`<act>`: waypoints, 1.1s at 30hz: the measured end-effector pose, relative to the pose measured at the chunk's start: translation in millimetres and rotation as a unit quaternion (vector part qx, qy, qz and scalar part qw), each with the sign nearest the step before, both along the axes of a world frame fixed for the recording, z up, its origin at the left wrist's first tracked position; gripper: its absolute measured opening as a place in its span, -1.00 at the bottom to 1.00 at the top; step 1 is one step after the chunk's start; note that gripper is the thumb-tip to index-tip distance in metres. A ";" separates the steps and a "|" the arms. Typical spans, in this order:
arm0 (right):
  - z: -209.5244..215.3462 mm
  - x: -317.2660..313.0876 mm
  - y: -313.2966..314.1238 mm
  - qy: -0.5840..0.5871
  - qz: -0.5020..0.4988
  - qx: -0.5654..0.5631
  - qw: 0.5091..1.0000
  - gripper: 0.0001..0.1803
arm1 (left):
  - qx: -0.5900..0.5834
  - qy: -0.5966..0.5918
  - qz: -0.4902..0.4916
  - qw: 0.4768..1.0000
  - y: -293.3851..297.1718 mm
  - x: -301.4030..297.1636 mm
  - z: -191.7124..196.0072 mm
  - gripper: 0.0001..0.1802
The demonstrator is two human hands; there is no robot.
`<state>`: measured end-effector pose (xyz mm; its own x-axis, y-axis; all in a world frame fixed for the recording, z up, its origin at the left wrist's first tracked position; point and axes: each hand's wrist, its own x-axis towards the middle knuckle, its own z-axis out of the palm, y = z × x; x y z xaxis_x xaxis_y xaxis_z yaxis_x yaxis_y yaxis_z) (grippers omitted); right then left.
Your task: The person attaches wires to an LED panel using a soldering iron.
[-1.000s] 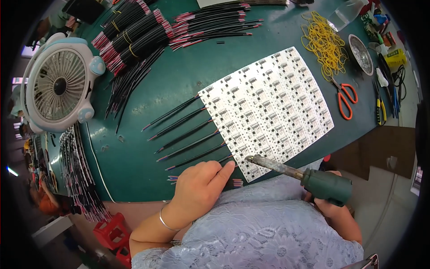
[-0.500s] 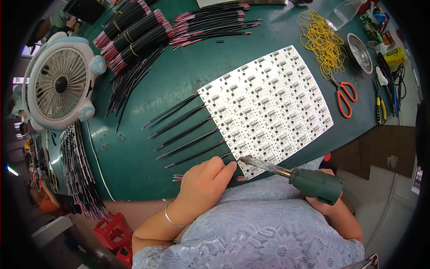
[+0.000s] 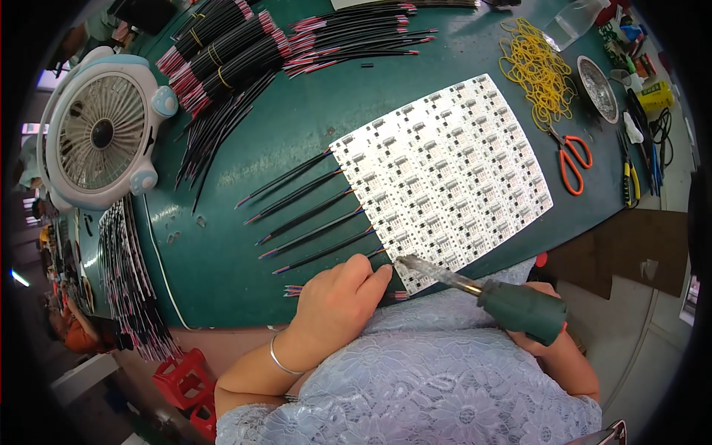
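My right hand (image 3: 535, 343) is wrapped round the dark green handle of a soldering iron (image 3: 522, 310). The iron's tip touches or hovers just above the lower left edge of a white circuit board panel (image 3: 452, 170) filled with rows of small parts. At that same edge, my left hand (image 3: 337, 297) is closed, thumb and finger pinching a black-sleeved wire (image 3: 377, 252), mostly hidden by the fingers. Several more black-sleeved wires (image 3: 297, 211) stick out from the panel's left edge. A few loose wire ends (image 3: 293, 291) show beside my left hand.
A white fan (image 3: 102, 133) stands at the left. Bundled black wires (image 3: 230, 55) lie at the back. Yellow rubber bands (image 3: 535, 70), a metal bowl (image 3: 598, 89), orange-handled scissors (image 3: 572, 165) and yellow-handled pliers (image 3: 631, 182) are at the right. Red stools (image 3: 184, 380) stand below the table's edge.
The picture has shifted very slightly. Both hands, the soldering iron and the panel keep almost the same places.
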<state>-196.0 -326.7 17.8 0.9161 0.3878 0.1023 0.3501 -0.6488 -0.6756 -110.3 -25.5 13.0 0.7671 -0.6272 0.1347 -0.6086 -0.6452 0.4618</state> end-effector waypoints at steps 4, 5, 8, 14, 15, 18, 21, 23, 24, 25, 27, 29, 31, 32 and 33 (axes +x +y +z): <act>5.7 7.9 9.7 0.075 -0.048 0.182 0.979 -0.78 | 0.002 -0.008 -0.002 1.000 -2.0 0.2 0.2 -0.67; 5.3 8.0 7.4 0.070 -0.028 0.171 0.982 -0.77 | -0.001 -0.008 -0.001 1.000 -2.1 0.3 0.0 -0.68; 2.4 -1.2 0.6 0.072 -0.015 0.129 0.989 -0.78 | -0.022 -0.004 0.004 1.000 -0.8 1.0 -2.0 -0.67; 9.7 0.6 4.5 0.065 -0.023 0.072 0.995 -0.81 | -0.065 0.016 0.014 0.998 0.3 2.9 -2.2 -0.64; 9.2 -0.5 4.6 0.077 -0.034 0.071 0.994 -0.81 | -0.067 0.016 0.013 0.998 0.4 3.0 -2.4 -0.64; 10.7 3.5 6.3 0.090 -0.016 0.048 0.995 -0.81 | -0.064 0.014 0.007 0.998 0.3 3.5 -2.0 -0.65; 2.5 0.4 4.3 0.056 -0.002 0.032 0.998 -0.82 | -0.068 0.020 0.001 0.997 -0.1 4.8 -1.3 -0.65; 1.9 0.3 3.6 0.042 -0.002 0.022 0.999 -0.75 | -0.070 0.022 0.000 0.997 0.0 5.0 -2.1 -0.66; 1.7 0.6 3.3 0.027 -0.001 0.012 1.000 -0.67 | -0.072 0.023 0.001 0.997 0.1 5.0 -2.4 -0.66; 1.5 1.1 2.9 0.027 -0.001 0.012 1.000 -0.67 | -0.072 0.024 0.001 0.997 0.1 5.1 -2.2 -0.66; 1.0 2.6 2.0 0.033 0.022 0.018 0.999 -0.66 | -0.068 0.028 0.000 0.997 0.2 5.4 -1.4 -0.66; 2.9 5.8 1.8 0.017 0.022 0.028 0.999 -0.74 | -0.068 0.029 0.000 0.997 0.1 5.2 -1.3 -0.66; 3.3 1.4 0.8 0.002 0.022 0.037 0.999 -0.78 | -0.068 0.029 0.001 0.997 0.3 5.0 -0.6 -0.66; 2.0 -7.8 -1.2 0.115 -0.073 0.179 0.974 -0.69 | -0.065 0.030 0.000 0.997 0.5 4.8 0.2 -0.66; 1.6 -12.9 -2.3 0.224 -0.166 0.312 0.908 -0.59 | -0.064 0.030 -0.002 0.998 0.7 4.9 0.5 -0.66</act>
<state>-208.9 -328.9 19.4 0.9759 0.0775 -0.2038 -0.1947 -0.1107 -0.9746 -105.4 -24.8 13.5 0.7733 -0.6114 0.1677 -0.5804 -0.5762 0.5754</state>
